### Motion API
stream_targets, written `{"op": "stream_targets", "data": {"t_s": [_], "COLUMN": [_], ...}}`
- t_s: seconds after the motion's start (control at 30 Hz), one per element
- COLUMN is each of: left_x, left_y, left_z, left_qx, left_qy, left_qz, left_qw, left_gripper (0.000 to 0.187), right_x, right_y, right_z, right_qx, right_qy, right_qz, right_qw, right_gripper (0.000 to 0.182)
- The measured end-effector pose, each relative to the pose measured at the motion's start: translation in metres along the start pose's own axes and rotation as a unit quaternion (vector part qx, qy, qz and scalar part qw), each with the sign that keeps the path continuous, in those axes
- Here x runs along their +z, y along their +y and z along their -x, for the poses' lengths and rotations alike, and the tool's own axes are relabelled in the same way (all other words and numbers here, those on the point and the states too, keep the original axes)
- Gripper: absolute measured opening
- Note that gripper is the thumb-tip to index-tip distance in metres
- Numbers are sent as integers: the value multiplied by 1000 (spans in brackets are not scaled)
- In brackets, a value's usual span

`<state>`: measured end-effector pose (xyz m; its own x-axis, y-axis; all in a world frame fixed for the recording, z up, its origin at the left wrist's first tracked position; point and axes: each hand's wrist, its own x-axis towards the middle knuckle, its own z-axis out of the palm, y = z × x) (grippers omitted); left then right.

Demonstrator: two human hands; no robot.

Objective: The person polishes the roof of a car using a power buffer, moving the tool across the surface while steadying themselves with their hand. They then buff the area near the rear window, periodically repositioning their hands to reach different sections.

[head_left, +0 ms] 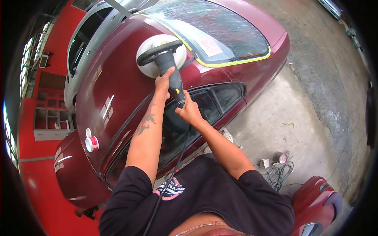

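Both my hands are on a black car polisher [170,72] over the dark red car's roof [118,74]. My left hand [163,83] wraps round the body just behind the head. Farther back, my right hand [190,110] grips the tail end, near where the power cord [179,157] leaves and runs down across my shirt. A wide white polishing pad [146,45] lies against the roof beside the rear window, partly covered by the polisher's curved front handle [159,52], which neither hand holds.
Yellow masking tape [232,63] edges the rear window [220,31]. A white tub with a red label [92,144] stands on the roof at left. Beyond is a silver car [84,43]. Coiled hose or cable [281,173] and a red bumper [315,206] lie on the floor at right.
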<state>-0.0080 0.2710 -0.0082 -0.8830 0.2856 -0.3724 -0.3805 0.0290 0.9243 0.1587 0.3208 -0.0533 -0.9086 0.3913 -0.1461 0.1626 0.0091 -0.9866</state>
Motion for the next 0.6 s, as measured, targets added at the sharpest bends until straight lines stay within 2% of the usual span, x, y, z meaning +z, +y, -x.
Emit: {"op": "stream_targets", "data": {"t_s": [0.07, 0.17, 0.3, 0.37, 0.47, 0.6], "left_x": [-16, -62, -112, -134, -150, -150], "left_y": [-2, -23, -33, -34, -34, -34], "left_z": [13, 18, 45, 60, 77, 81], "left_qx": [6, 12, 51, 41, 34, 40], "left_qy": [5, 31, 90, 98, 120, 119], "left_qz": [16, 41, 40, 61, 83, 82], "left_qw": [1000, 999, 994, 992, 989, 989], "left_gripper": [49, 49, 46, 50, 53, 52], "right_x": [13, 24, 55, 63, 67, 72], "right_y": [5, -2, 10, 4, -3, 1], "right_z": [7, 22, 37, 42, 47, 50], "right_qx": [-31, 13, -18, -18, -22, -31], "right_qy": [1, -71, -131, -175, -222, -209], "right_qz": [16, 19, 6, 15, 24, 30], "right_qw": [999, 997, 991, 984, 974, 977], "right_gripper": [88, 88, 89, 88, 85, 87]}}
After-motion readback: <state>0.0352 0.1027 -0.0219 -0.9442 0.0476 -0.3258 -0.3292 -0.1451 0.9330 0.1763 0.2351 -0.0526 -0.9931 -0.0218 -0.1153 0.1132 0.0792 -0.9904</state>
